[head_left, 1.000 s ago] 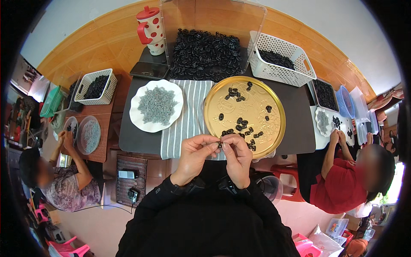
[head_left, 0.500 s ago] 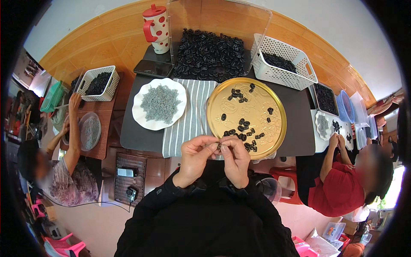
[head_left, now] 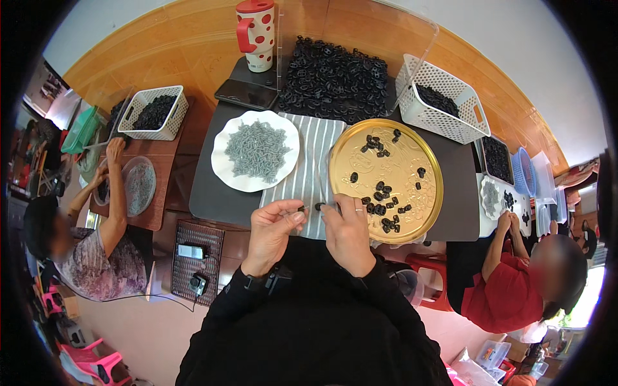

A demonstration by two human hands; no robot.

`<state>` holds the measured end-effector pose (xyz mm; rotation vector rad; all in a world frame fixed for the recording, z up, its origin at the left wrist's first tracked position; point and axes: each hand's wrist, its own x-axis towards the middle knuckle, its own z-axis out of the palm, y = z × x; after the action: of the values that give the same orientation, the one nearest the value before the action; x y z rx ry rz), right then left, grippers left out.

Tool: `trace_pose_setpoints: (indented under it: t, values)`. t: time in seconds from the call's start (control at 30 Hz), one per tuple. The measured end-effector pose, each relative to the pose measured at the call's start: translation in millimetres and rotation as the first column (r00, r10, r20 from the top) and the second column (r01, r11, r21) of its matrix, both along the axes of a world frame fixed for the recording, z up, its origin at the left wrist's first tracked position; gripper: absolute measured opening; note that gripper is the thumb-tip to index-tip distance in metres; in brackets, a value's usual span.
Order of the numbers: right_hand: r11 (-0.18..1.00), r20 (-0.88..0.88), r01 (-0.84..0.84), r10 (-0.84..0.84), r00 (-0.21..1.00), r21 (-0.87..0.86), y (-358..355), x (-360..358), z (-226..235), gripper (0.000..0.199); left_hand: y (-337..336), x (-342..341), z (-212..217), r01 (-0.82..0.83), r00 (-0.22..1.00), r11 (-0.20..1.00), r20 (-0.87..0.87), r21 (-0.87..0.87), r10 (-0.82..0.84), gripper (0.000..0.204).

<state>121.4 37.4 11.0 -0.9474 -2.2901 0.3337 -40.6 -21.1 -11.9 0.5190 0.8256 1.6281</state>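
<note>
My left hand (head_left: 270,235) is closed in a pinch, with a tiny dark piece (head_left: 301,208) at its fingertips. Just to its right, my right hand (head_left: 348,235) holds a small black oval part (head_left: 319,206) at its fingertips, over the striped grey cloth (head_left: 309,138). The two hands are slightly apart. On the right, a round gold tray (head_left: 399,170) carries several loose black parts (head_left: 382,190) with holes. A white scalloped plate (head_left: 220,157) on the left bears a heap of small grey screw-like pieces (head_left: 257,151).
Behind the cloth lies a large pile of black parts (head_left: 335,77) in a clear bin. A phone (head_left: 246,94), a red-lidded tumbler (head_left: 260,38) and a white basket (head_left: 444,116) stand around it. One person (head_left: 106,251) works at left, another (head_left: 515,276) at right.
My hands have come apart from their joined pinch, each now with a small piece. The view has shifted, so the table sits further right in the picture.
</note>
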Motion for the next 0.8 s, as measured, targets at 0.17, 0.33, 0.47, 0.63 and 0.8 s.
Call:
trace_pose_setpoints:
  t: [0.17, 0.33, 0.47, 0.63, 0.8]
  values:
    - [0.99, 0.232, 0.091, -0.113, 0.966, 0.103, 4, -14, 0, 0.02, -2, -7, -3, 0.012, 1.0, 0.999, 0.004, -0.042, -0.012, 0.016]
    - [0.99, 0.152, 0.105, -0.118, 0.981, 0.09, 3, -19, -5, 0.014, -3, -8, -13, -0.036, 0.995, 0.999, -0.091, -0.004, 0.036, 0.013]
    - [0.987, 0.104, 0.043, -0.06, 0.993, 0.157, 3, -14, -8, 0.014, -2, -6, -8, -0.021, 0.998, 0.998, -0.054, -0.053, 0.019, 0.012]
    - [0.75, -0.499, -0.146, -0.268, 0.824, -0.644, 1, 2, -17, 0.01, -1, 1, -4, 0.027, 0.998, 0.998, -0.061, -0.051, -0.03, 0.011]
    - [0.559, -0.633, -0.374, -0.39, 0.668, -0.74, 0, 13, -9, 0.012, 0, 16, -3, 0.09, 0.99, 0.996, -0.11, -0.002, -0.09, 0.01]
